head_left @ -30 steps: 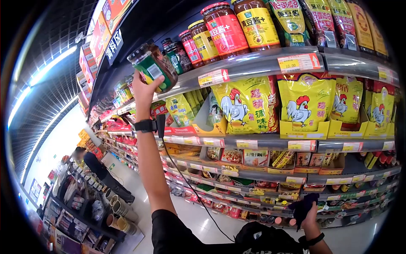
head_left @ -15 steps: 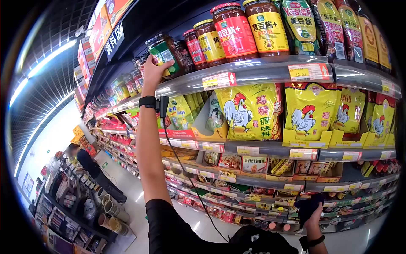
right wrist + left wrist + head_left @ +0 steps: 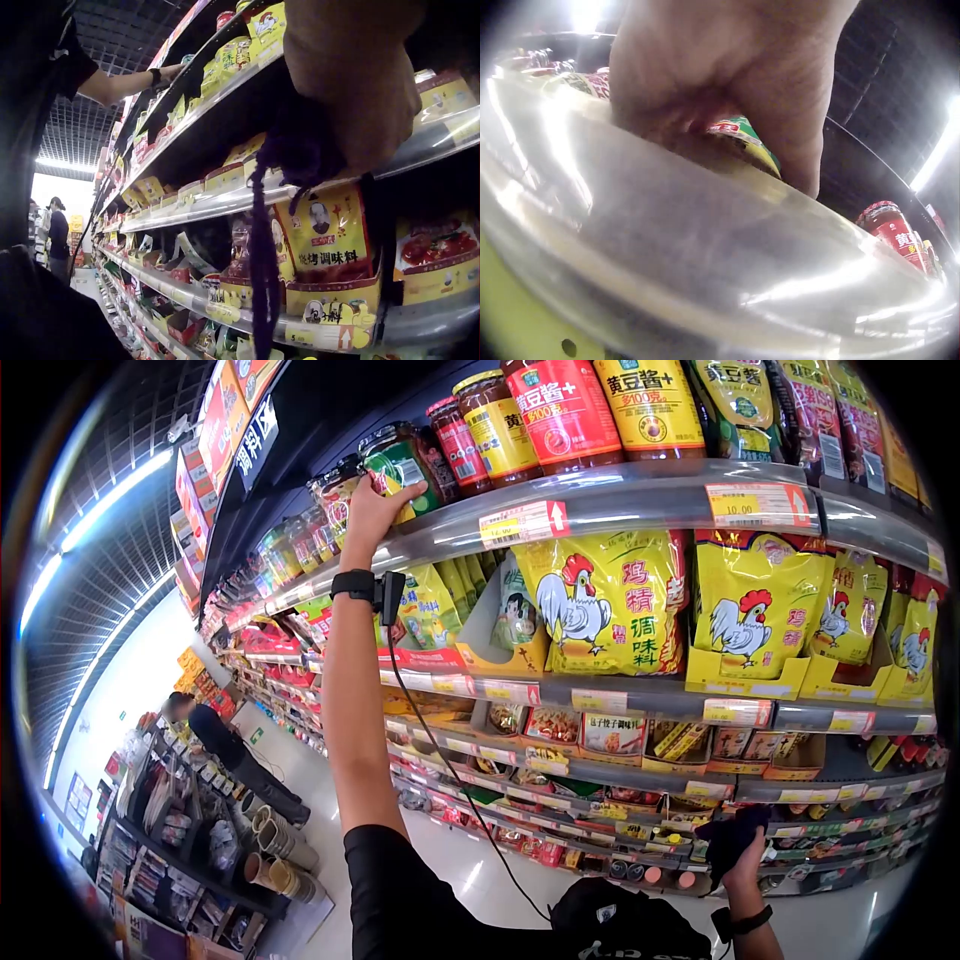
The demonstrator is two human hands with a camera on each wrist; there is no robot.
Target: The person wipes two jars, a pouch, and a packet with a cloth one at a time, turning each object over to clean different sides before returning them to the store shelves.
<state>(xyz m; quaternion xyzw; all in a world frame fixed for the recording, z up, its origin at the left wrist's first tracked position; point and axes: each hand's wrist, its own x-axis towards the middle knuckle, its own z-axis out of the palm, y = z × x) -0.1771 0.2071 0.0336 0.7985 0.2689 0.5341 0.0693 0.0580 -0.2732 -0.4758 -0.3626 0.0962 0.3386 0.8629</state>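
Note:
My left hand (image 3: 376, 515) grips a dark sauce jar (image 3: 398, 472) with a green label at the front of the top shelf (image 3: 450, 525), thumb across the label's lower part. In the left wrist view, thumb and fingers reach down round the jar's green label (image 3: 740, 129) behind the shelf's clear front strip (image 3: 675, 217). A smaller red-labelled jar (image 3: 457, 448) stands to its right, and other jars to its left. Low at the right, my right hand (image 3: 743, 868) holds a bunched dark purple cloth (image 3: 727, 840), whose strand (image 3: 262, 255) dangles in the right wrist view.
Larger soybean paste jars (image 3: 560, 415) fill the top shelf further right. Below stand yellow seasoning bags (image 3: 605, 605) with a rooster picture. A cable (image 3: 440, 760) runs down from the left wrist. At the left, a person (image 3: 225, 745) stands in the aisle beside a low display rack (image 3: 170, 850).
My left hand has brought the tilted green-labelled jar from over the shelf's front edge into the row, where it stands more upright. The right hand still holds the cloth low down.

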